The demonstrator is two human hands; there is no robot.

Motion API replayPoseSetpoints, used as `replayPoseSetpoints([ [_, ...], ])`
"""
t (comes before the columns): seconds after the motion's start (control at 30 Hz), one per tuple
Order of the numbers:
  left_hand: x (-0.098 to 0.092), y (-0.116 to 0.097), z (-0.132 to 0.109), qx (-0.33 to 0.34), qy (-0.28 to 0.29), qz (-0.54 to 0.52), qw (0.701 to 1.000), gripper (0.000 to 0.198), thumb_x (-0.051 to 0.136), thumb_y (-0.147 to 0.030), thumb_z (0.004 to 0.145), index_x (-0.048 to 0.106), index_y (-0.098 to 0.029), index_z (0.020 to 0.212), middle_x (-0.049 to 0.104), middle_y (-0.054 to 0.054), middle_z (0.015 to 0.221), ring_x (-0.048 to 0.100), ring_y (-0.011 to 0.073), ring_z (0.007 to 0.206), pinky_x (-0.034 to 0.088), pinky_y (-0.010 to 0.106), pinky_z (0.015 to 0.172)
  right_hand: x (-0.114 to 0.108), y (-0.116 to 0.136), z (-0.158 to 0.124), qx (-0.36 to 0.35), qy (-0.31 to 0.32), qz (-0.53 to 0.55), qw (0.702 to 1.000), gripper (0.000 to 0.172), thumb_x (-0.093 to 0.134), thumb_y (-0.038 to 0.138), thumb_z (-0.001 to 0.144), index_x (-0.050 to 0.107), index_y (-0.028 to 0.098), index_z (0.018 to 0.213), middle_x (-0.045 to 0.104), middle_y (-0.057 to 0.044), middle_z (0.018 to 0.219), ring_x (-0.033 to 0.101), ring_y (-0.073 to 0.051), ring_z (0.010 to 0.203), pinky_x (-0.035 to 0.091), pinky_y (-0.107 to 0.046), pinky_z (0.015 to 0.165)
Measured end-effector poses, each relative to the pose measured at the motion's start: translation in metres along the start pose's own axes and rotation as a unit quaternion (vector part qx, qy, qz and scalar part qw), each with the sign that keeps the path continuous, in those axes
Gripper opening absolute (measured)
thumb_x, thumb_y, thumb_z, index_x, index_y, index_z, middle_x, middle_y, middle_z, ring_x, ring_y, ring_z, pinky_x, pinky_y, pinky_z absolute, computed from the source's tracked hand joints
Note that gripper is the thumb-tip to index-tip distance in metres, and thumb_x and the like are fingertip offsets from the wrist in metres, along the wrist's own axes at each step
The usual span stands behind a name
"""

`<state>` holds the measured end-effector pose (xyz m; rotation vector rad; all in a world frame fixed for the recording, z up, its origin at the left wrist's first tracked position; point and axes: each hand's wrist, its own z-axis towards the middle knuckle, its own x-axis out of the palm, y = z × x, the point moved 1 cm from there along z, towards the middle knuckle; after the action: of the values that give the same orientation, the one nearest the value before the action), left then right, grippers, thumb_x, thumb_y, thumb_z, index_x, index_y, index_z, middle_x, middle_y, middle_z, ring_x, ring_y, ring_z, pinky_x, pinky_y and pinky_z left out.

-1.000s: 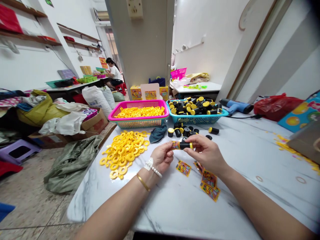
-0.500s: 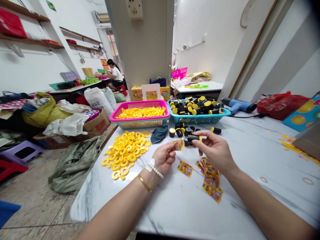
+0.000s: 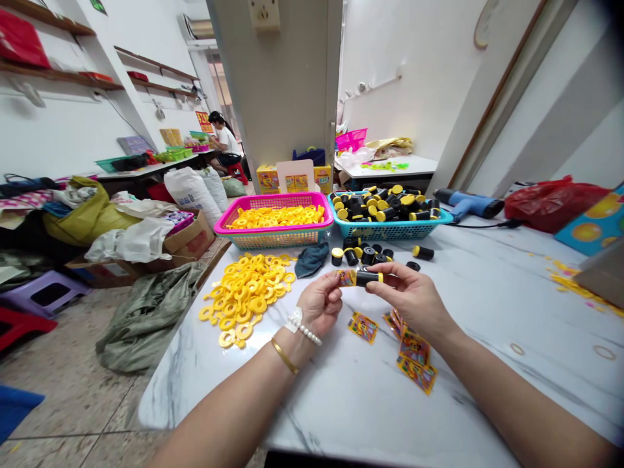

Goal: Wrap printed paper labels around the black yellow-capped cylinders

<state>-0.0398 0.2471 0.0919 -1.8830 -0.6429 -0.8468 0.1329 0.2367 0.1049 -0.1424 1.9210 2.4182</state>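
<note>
My left hand (image 3: 320,302) pinches a small printed orange sleeve (image 3: 347,278) by its left edge. In my right hand (image 3: 414,296) is a black cylinder with a yellow cap (image 3: 366,278), held by the capped end. The cylinder's other end meets the sleeve; whether it is inside cannot be made out. Below the hands lie a single printed sleeve (image 3: 363,327) and an overlapping pile of them (image 3: 414,354). Several loose black cylinders (image 3: 368,255) stand and lie just beyond my fingers. Left of my left hand is a heap of yellow plastic rings (image 3: 248,292).
A pink basket (image 3: 273,231) holds yellow parts; a teal basket (image 3: 390,229) holds capped cylinders. A dark cloth (image 3: 312,259) lies before them. At the right are a blue heat gun (image 3: 470,203) and a red bag (image 3: 550,205). A person (image 3: 224,143) sits far back.
My right hand has brought the black cylinder left and slightly down, so its end now meets the printed sleeve. My left hand stays nearly in place, still pinching the sleeve.
</note>
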Motion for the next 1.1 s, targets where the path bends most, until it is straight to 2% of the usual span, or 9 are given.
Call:
replayPoseSetpoints([
  [0.2, -0.002, 0.003, 0.000, -0.008, 0.020, 0.051, 0.998, 0.006, 0.063, -0.012, 0.083, 0.059, -0.009, 0.080, 0.058, -0.001, 0.068, 0.034, -0.0017, 0.035, 0.015, 0.011, 0.029, 0.001, 0.001, -0.002, -0.033, 0.012, -0.045, 0.998, 0.030, 0.078, 0.036, 0.072, 0.069, 0.018, 0.095, 0.069, -0.005, 0.087, 0.067, -0.018, 0.076, 0.057, -0.032, 0.065],
  [0.4, -0.002, 0.003, 0.000, 0.038, 0.036, 0.139, 0.989, 0.023, 0.077, -0.025, 0.071, 0.060, -0.010, 0.075, 0.059, -0.001, 0.062, 0.035, -0.0002, 0.034, 0.015, 0.014, 0.030, 0.003, 0.001, -0.003, -0.005, 0.023, 0.046, 0.999, 0.034, 0.078, 0.039, 0.073, 0.065, 0.019, 0.097, 0.071, -0.006, 0.095, 0.071, -0.020, 0.076, 0.062, -0.038, 0.072],
  [0.57, -0.004, 0.002, 0.001, 0.102, -0.014, 0.172, 0.980, 0.031, 0.082, -0.030, 0.066, 0.063, -0.011, 0.080, 0.063, 0.001, 0.067, 0.039, 0.0009, 0.037, 0.018, 0.015, 0.033, -0.001, -0.002, -0.004, -0.062, 0.008, -0.006, 0.998, 0.029, 0.076, 0.033, 0.077, 0.069, 0.021, 0.102, 0.073, -0.006, 0.091, 0.070, -0.020, 0.080, 0.060, -0.036, 0.074],
  [0.67, -0.003, -0.004, 0.001, 0.174, -0.046, 0.199, 0.963, 0.039, 0.087, -0.031, 0.061, 0.067, -0.012, 0.090, 0.065, 0.003, 0.079, 0.051, 0.0042, 0.049, 0.028, 0.015, 0.038, -0.004, -0.002, -0.005, -0.107, -0.013, -0.032, 0.994, 0.028, 0.075, 0.032, 0.078, 0.071, 0.022, 0.104, 0.073, -0.006, 0.097, 0.070, -0.021, 0.083, 0.060, -0.038, 0.080],
  [0.7, -0.002, -0.006, 0.000, 0.183, -0.033, 0.215, 0.959, 0.044, 0.088, -0.031, 0.059, 0.067, -0.014, 0.095, 0.066, 0.004, 0.085, 0.056, 0.0065, 0.056, 0.033, 0.015, 0.041, -0.004, -0.001, -0.005, -0.117, -0.013, -0.041, 0.992, 0.028, 0.076, 0.032, 0.079, 0.072, 0.022, 0.105, 0.073, -0.006, 0.098, 0.070, -0.021, 0.083, 0.060, -0.038, 0.080],
  [0.77, 0.001, -0.009, -0.002, 0.163, 0.030, 0.256, 0.952, 0.051, 0.090, -0.031, 0.057, 0.069, -0.015, 0.101, 0.067, 0.006, 0.092, 0.062, 0.0113, 0.069, 0.044, 0.018, 0.052, -0.004, 0.001, -0.006, -0.142, 0.003, -0.065, 0.988, 0.028, 0.075, 0.031, 0.080, 0.073, 0.024, 0.107, 0.073, -0.006, 0.101, 0.069, -0.020, 0.085, 0.060, -0.037, 0.078],
  [0.87, 0.002, -0.012, -0.005, 0.117, 0.111, 0.298, 0.941, 0.043, 0.089, -0.034, 0.060, 0.073, -0.012, 0.094, 0.067, 0.005, 0.082, 0.059, 0.0108, 0.066, 0.046, 0.022, 0.061, -0.004, 0.004, -0.007, -0.192, 0.029, -0.107, 0.975, 0.030, 0.074, 0.030, 0.082, 0.073, 0.029, 0.112, 0.070, -0.005, 0.106, 0.066, -0.020, 0.090, 0.059, -0.034, 0.076],
  [0.97, 0.000, -0.012, -0.005, 0.122, 0.122, 0.323, 0.930, 0.037, 0.087, -0.032, 0.063, 0.075, -0.012, 0.093, 0.068, 0.005, 0.079, 0.057, 0.0096, 0.063, 0.046, 0.023, 0.063, -0.004, 0.003, -0.006, -0.236, 0.032, -0.149, 0.960, 0.034, 0.076, 0.030, 0.081, 0.073, 0.034, 0.114, 0.065, -0.004, 0.103, 0.064, -0.020, 0.091, 0.057, -0.035, 0.078],
  [1.1, -0.005, -0.008, 0.001, 0.136, 0.130, 0.355, 0.916, 0.036, 0.087, -0.030, 0.063, 0.077, -0.012, 0.093, 0.072, 0.008, 0.086, 0.062, 0.0129, 0.074, 0.047, 0.024, 0.074, 0.001, -0.005, -0.004, -0.260, 0.056, -0.187, 0.946, 0.037, 0.074, 0.032, 0.082, 0.070, 0.038, 0.118, 0.063, -0.003, 0.097, 0.062, -0.020, 0.092, 0.055, -0.038, 0.083],
])
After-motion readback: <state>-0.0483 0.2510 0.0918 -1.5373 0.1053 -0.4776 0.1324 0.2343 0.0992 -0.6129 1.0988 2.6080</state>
